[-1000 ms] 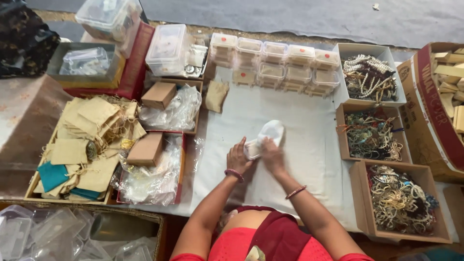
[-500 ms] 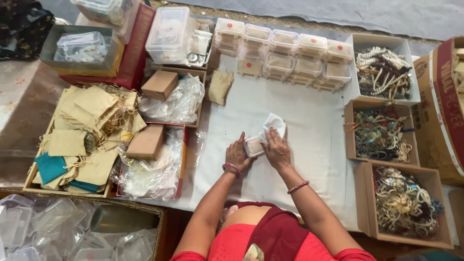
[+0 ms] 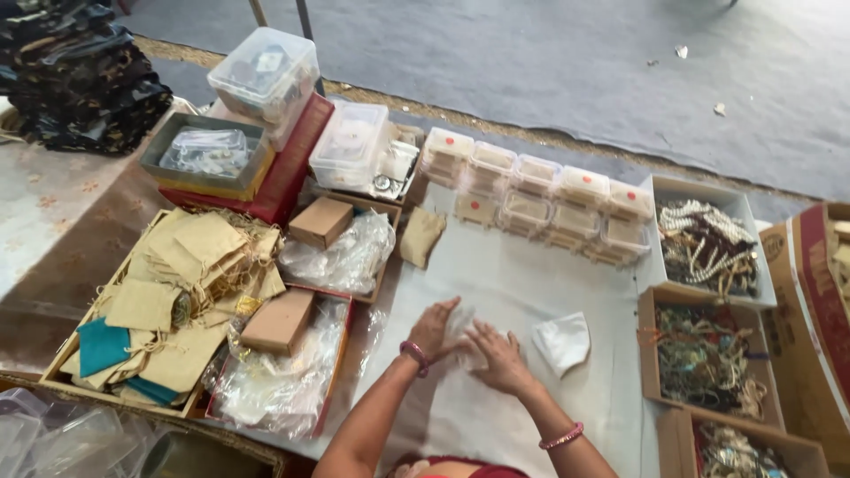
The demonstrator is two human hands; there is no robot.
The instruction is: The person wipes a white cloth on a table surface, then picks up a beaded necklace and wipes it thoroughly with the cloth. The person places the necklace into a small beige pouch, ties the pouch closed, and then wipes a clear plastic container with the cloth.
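Observation:
My left hand [image 3: 433, 326] and my right hand [image 3: 498, 356] press together on a small clear plastic packet [image 3: 467, 341] lying on the white sheet [image 3: 496, 274] that covers the table. Both hands have their fingers on the packet; what is inside it is too small to tell. A folded piece of white tissue [image 3: 564, 341] lies loose on the sheet just right of my right hand. I wear a bangle on each wrist.
Stacked small clear boxes [image 3: 540, 199] line the back. Cardboard trays of beaded jewellery [image 3: 706, 248] stand at the right. At the left are a tray of beige cloth pouches [image 3: 181, 292], brown boxes [image 3: 282, 320] on plastic bags, and clear tubs [image 3: 266, 75].
The white tissue has left my hands and now lies on the sheet to the right. My hands have lowered onto the clear packet. The camera view has tilted up and shifted.

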